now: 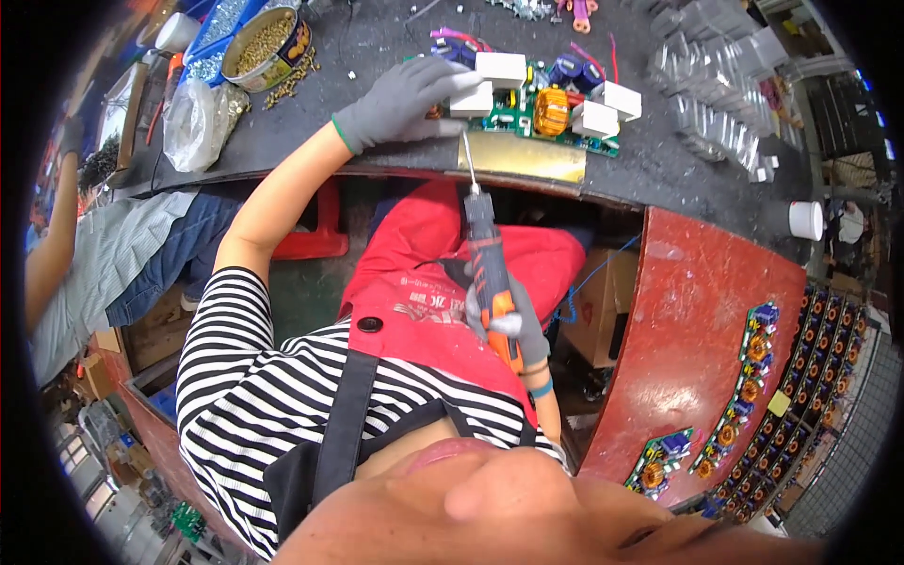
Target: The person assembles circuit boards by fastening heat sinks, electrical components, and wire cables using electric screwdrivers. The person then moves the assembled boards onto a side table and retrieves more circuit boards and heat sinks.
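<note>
A green circuit board [514,118] with white blocks, blue capacitors and a copper-wound coil [551,111] lies on the dark bench. My left hand [405,102], in a grey glove, grips the board's left end, fingers over a white block and thumb by the front edge. A brass-coloured metal plate [524,157] runs along the board's near side. My right hand [516,325], also gloved, is wrapped round an orange and black electric screwdriver [485,247]. Its thin bit points up at the plate's left end; whether the tip touches anything I cannot tell.
At the back left stand a tub of brass screws [266,45], blue bins [222,24] and a clear plastic bag [196,124]. Clear plastic trays [716,85] pile up at the right, beyond a white cup [805,219]. More boards [739,395] lie on the red surface.
</note>
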A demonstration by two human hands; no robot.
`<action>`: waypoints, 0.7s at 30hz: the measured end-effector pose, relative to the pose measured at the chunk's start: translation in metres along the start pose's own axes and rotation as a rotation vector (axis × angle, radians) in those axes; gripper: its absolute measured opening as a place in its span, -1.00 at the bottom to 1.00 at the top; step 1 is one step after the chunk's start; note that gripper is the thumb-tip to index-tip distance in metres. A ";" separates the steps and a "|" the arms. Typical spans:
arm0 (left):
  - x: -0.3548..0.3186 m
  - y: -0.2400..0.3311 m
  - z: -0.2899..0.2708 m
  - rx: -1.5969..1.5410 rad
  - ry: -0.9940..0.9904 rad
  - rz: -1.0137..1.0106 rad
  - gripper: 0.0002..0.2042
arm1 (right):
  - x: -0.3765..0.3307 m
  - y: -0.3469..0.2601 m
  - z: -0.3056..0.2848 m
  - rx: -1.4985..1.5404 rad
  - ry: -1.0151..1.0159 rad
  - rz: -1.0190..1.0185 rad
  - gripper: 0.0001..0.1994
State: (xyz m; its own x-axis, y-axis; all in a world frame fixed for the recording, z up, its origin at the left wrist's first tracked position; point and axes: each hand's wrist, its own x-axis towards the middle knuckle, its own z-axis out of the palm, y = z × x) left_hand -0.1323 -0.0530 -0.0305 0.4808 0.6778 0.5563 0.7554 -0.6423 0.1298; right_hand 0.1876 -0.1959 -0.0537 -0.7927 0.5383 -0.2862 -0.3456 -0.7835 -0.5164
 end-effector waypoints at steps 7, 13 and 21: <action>0.045 -0.073 -0.021 -0.234 0.580 -0.523 -0.67 | -0.037 -0.009 -0.014 -0.239 0.097 -0.070 -0.21; 0.105 -0.165 0.076 0.217 -0.194 -0.403 -0.70 | -0.027 -0.020 -0.008 -0.334 0.122 -0.149 -0.26; 0.103 -0.159 0.072 0.153 -0.186 -0.521 -0.71 | -0.035 -0.027 -0.009 -0.420 0.128 -0.163 -0.25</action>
State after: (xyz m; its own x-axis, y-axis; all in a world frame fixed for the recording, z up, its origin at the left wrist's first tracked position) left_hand -0.1706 0.1444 -0.0525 0.0881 0.9514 0.2950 0.9627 -0.1573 0.2200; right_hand 0.2291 -0.1903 -0.0374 -0.6672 0.6986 -0.2582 -0.2060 -0.5062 -0.8374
